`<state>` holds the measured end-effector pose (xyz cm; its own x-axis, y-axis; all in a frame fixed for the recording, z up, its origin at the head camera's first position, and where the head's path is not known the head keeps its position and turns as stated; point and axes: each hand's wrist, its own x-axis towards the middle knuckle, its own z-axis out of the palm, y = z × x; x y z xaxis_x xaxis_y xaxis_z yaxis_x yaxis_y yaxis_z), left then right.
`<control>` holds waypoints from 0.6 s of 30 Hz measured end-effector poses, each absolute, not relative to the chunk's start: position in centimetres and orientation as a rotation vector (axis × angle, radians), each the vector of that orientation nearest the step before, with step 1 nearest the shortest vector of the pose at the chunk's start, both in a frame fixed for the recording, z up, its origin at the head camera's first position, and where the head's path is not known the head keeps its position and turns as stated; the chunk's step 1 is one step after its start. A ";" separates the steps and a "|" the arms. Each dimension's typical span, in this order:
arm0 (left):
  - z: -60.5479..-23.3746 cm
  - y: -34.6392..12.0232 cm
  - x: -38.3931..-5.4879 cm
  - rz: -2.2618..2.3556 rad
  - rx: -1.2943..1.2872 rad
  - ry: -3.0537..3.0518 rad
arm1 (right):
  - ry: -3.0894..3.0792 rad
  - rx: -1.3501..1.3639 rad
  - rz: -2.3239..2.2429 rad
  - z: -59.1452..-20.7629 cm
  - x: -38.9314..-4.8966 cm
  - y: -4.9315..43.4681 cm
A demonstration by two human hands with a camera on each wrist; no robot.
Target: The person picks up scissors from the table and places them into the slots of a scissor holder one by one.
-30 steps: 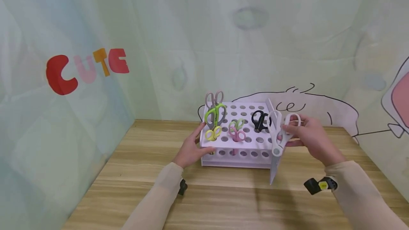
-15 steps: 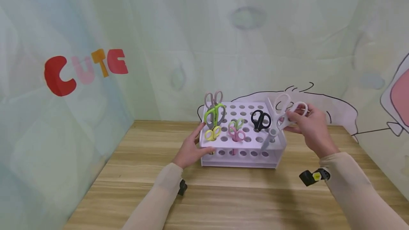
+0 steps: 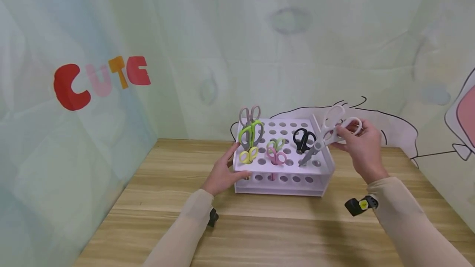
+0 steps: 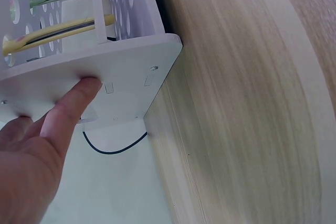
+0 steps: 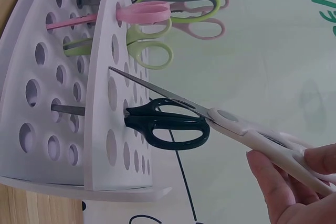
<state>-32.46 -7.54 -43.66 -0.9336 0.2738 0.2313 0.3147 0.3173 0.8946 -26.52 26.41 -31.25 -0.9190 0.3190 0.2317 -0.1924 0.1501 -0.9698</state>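
In the head view my right hand (image 3: 365,149) holds a pair of white-handled scissors (image 3: 327,133) by one handle loop. Their blades slant down to the left, the tip close over the front row of holes in a white rack (image 3: 276,191). The right wrist view shows the thumb and fingers pinching the handle of the white scissors (image 5: 252,137), with the tip right at a hole. My left hand (image 3: 220,174) touches the rack's left side, its thumb near the front corner. Extended fingers (image 4: 71,106) press the side panel (image 4: 126,72) in the left wrist view.
Black scissors (image 3: 303,140) stand in the rack's right part. Pink scissors (image 3: 276,156), light green scissors (image 3: 280,143), yellow scissors (image 3: 248,155), bright green scissors (image 3: 252,132) and grey-pink scissors (image 3: 249,115) stand further left. The rack sits on a wooden table (image 3: 259,230) before a cloth backdrop (image 3: 208,32).
The white scissors have swung from hanging past the rack's right front corner to slanting left over its front row. My right hand has shifted slightly up and right; the left hand stays on the rack.
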 end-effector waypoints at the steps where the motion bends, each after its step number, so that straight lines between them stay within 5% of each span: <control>1: -43.7 -7.5 -32.5 -1.723 -0.563 -2.519 | -2.034 -0.120 1.830 -31.3 -26.6 26.4; 18: -43.9 -7.6 -32.5 -1.760 -0.580 -2.505 | -2.103 -0.169 1.640 -33.0 -27.2 26.2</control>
